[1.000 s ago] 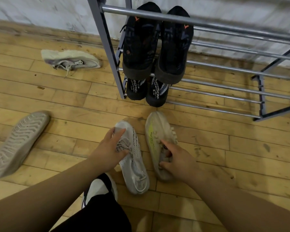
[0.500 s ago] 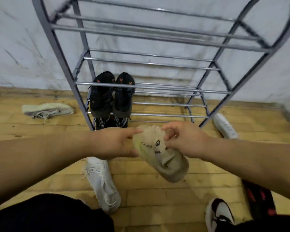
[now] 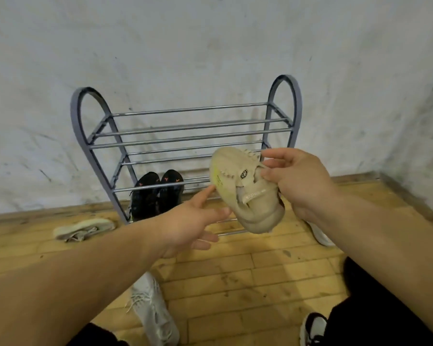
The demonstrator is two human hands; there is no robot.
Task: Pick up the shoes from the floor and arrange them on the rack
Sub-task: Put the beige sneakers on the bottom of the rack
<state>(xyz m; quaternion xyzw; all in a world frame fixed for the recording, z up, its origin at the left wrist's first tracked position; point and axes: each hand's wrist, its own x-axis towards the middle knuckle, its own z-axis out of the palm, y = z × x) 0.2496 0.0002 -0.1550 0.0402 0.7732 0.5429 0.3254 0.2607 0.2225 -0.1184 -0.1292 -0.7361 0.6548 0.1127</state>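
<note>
From the head view, the rack [image 3: 185, 126] stands against the white wall [image 3: 210, 46], framed by two arched ends. Its tiers are thin metal bars running from arch to arch. The upper bars show along their whole length. A pair of black shoes [image 3: 158, 193] sits on a lower tier hard by the left arch, toes toward the wall, and the bars to their right run on uncovered as far as the raised shoe hides them.

The beige shoe [image 3: 238, 186] is off the wooden floor [image 3: 260, 283], held in the air in front of the rack's right half, tilted with its opening toward the camera. The right hand [image 3: 300, 181] grips it at the collar, thumb and fingers curled round the tongue side, forearm reaching in from the lower right. The left hand [image 3: 193, 221] is spread, palm turned up and rightward, fingers relaxed. Its index fingertip lies at the shoe's yellow-streaked edge — touching or just short, I cannot tell.

On the floor, a pale sneaker [image 3: 85, 229] lies left of the rack, apart from its foot. A white sneaker [image 3: 153, 310] lies below the left forearm, and another white shoe [image 3: 320, 236] shows partly behind the right forearm — near the rack's right end.
</note>
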